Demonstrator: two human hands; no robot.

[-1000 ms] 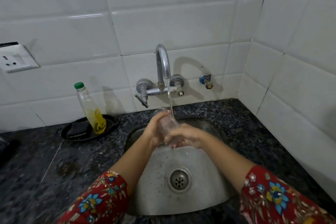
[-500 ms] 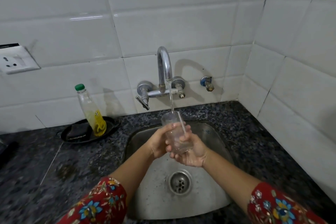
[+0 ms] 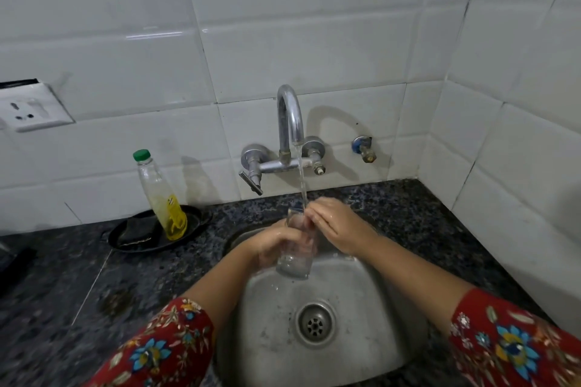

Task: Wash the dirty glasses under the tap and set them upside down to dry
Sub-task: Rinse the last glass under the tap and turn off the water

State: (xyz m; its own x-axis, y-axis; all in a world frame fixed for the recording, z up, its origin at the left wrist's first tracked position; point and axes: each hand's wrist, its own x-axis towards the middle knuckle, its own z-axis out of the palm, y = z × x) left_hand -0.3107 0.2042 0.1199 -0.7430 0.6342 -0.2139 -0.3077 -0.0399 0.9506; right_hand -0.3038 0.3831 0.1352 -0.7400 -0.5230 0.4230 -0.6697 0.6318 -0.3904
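- Here, the left hand point(image 3: 273, 245) grips a clear glass point(image 3: 295, 256) round its side, fingers curled about it, mouth up and tipped slightly.
- The right hand point(image 3: 338, 226) lies at the glass's rim with its fingertips point(image 3: 311, 214) on the edge; whether they pinch it or only touch, I cannot tell.
- The glass hangs over the back half of the sink point(image 3: 371, 302), near the rear rim and clear of the basin floor.
- A thin stream of water point(image 3: 301, 179) falls from the tap point(image 3: 290, 122) to the rim, where the right fingertips are.
- In front of the glass the basin floor lies open around the drain point(image 3: 315, 322), between the 2 forearms.
- Left of the sink, the dark stone counter point(image 3: 63, 292) runs wide to the frame's edge.
- Against the back wall there, a black dish point(image 3: 196, 218) holds a green-capped bottle point(image 3: 162, 198), leaning, and a dark pad point(image 3: 138, 229).
- On the right the counter is narrow; the tiled side wall point(image 3: 518, 166) meets the back wall close behind the sink's corner.
- A small valve point(image 3: 363, 148) juts from the back wall, right of the tap.
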